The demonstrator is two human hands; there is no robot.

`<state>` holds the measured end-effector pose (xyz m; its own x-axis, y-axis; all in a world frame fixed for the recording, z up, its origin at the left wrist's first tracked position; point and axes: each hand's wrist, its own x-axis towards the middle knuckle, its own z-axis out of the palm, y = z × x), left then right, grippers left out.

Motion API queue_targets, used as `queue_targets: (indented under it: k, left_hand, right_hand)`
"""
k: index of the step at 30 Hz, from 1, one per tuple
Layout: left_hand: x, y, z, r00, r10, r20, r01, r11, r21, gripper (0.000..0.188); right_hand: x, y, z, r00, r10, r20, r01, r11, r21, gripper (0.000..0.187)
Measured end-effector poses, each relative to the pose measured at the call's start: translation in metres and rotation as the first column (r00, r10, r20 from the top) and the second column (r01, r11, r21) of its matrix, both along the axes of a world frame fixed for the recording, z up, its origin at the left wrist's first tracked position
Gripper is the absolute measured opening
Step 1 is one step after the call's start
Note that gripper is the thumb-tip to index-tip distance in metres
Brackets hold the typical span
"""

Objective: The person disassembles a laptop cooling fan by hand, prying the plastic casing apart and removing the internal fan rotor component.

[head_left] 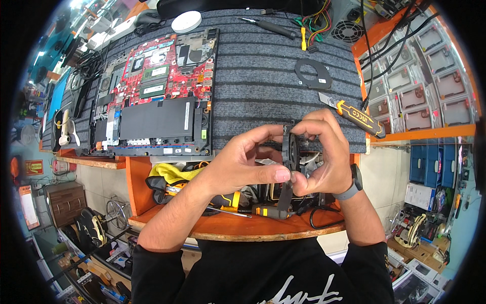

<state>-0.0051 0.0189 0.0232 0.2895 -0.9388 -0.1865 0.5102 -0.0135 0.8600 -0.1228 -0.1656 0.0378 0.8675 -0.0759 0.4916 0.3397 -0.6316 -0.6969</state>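
Both my hands hold a black laptop cooling fan point(290, 152) upright and edge-on to me, just off the bench's front edge. My left hand point(253, 159) grips its left side, thumb at the bottom and fingers at the top. Around the right side curl the fingers and thumb of my right hand point(324, 152); a dark strip point(285, 196) hangs below. A black ring-shaped fan cover point(313, 74) lies on the striped grey mat point(253, 66). Beside it rests a yellow-and-black utility knife point(354, 114), blade out. The opened laptop point(152, 96) shows its red board and black battery.
Along the far edge lie a screwdriver point(268, 27), a round white disc point(186, 22) and coloured wires point(316, 25). Below the benchtop, an orange shelf point(243, 230) carries tools and a yellow cloth point(174, 173). Clear drawers point(415, 91) stand at right; black cables point(88, 68) at left.
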Motion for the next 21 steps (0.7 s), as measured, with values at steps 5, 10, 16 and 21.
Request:
queue_targets:
  k: [5,10,16,21]
  left_hand:
    - [0.0,0.001,0.0,1.0,-0.005,0.014,0.005,1.0,-0.01,0.078]
    - [-0.001,0.0,-0.005,0.997,0.012,0.079,-0.008,0.998,-0.057,0.093]
    - [0.004,0.002,-0.007,1.0,-0.002,0.007,0.002,0.999,-0.038,0.093]
    - [0.0,-0.001,-0.002,0.997,-0.022,-0.069,0.023,1.0,0.0,0.105]
  right_hand:
    - [0.001,0.001,-0.001,1.0,0.003,0.011,-0.003,1.0,-0.014,0.059]
    - [0.001,0.0,-0.002,1.0,-0.015,0.015,0.015,1.0,-0.013,0.059]
    - [0.001,-0.001,-0.002,0.999,-0.022,0.025,0.023,1.0,-0.016,0.058]
    - [0.001,0.001,-0.002,1.0,-0.006,0.014,0.006,1.0,0.002,0.06]
